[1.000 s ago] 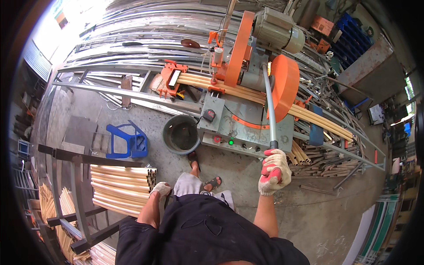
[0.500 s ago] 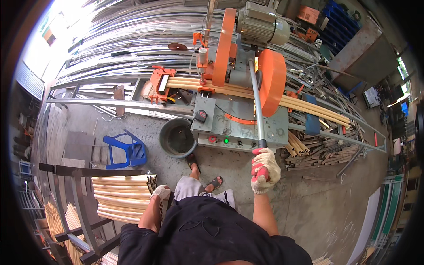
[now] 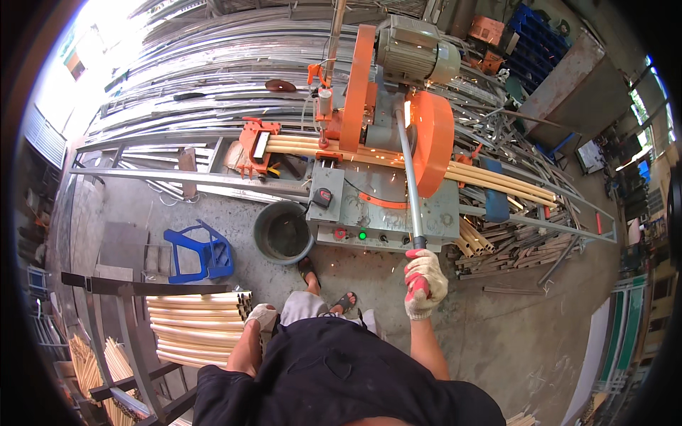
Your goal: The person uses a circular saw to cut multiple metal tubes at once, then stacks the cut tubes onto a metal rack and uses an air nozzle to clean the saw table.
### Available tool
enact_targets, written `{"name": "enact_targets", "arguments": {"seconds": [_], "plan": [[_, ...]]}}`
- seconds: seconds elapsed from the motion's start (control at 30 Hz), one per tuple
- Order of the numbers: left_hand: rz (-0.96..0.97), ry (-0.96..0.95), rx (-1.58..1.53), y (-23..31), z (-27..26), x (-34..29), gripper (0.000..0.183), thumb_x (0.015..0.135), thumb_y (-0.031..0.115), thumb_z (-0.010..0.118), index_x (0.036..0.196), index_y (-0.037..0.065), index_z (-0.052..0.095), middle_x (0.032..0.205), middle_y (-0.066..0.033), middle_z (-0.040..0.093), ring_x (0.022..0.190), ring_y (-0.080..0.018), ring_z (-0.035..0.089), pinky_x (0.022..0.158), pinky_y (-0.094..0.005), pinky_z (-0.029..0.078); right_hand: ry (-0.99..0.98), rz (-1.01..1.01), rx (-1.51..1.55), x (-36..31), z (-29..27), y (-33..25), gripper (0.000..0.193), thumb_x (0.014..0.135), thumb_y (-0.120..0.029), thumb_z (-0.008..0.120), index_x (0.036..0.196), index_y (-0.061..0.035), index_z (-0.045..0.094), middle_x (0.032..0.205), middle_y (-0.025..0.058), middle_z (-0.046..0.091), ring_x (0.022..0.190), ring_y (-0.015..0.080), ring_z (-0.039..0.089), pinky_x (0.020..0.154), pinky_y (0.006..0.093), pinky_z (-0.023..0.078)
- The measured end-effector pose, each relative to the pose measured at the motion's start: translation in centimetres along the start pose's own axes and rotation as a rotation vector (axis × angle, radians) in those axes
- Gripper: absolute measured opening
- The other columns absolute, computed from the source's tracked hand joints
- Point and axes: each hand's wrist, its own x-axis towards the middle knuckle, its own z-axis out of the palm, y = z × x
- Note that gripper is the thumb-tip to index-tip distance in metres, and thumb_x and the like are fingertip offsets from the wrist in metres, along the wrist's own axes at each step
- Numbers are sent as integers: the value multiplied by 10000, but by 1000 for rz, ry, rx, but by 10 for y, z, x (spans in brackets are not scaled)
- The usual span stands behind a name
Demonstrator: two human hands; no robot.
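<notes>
My right hand [image 3: 425, 285], in a white and red work glove, is closed around the dark grip of a long grey lever [image 3: 410, 183]. The lever belongs to a cut-off saw with an orange round blade guard [image 3: 432, 143]. Several cream-coloured tubes [image 3: 298, 144] run crosswise through the saw, beneath the guard, and out to the right. Bright sparks [image 3: 409, 113] show beside the guard and scatter over the grey base. My left hand [image 3: 261, 317], also gloved, is low beside the ends of a stack of cream tubes [image 3: 195, 323]; its fingers cannot be made out.
An orange clamp [image 3: 254, 140] is left of the saw. A dark bucket [image 3: 283, 228] stands before the base, and a blue stool [image 3: 198, 251] lies farther left. A metal rack [image 3: 128, 326] bears the stacked tubes. Long metal bars [image 3: 213, 71] lie behind the saw.
Sparks now fly around the blade guard and over the base. The lever with my right hand on it sits slightly lower in the picture. My left hand stays by the stack.
</notes>
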Motion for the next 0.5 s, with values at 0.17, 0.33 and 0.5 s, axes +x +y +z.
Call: {"name": "enact_targets", "arguments": {"seconds": [0.17, 0.33, 0.5], "plan": [[38, 84, -76, -26, 10, 29, 311, 795, 329, 575, 942, 118, 750, 900, -129, 728, 883, -283, 702, 767, -393, 537, -38, 156, -57, -23, -3, -3, 250, 754, -177, 515, 533, -80, 451, 500, 33, 499, 527, 199, 562, 755, 442, 539], [155, 76, 50, -29, -12, 49, 282, 825, 283, 560, 902, 75, 734, 855, -166, 700, 847, -324, 688, 746, -420, 532, -52, 81, -28, 38, 2, -19, 254, 791, -189, 547, 571, -69, 508, 543, 45, 544, 530, 196, 563, 695, 416, 541], [366, 334, 33, 70, -110, 61, 214, 806, 209, 554, 806, 44, 691, 846, -235, 669, 857, -418, 658, 780, -494, 521, -12, -83, 181, 191, 31, -26, 344, 952, -198, 420, 617, -126, 390, 517, 52, 425, 458, 198, 436, 567, 393, 477]]}}
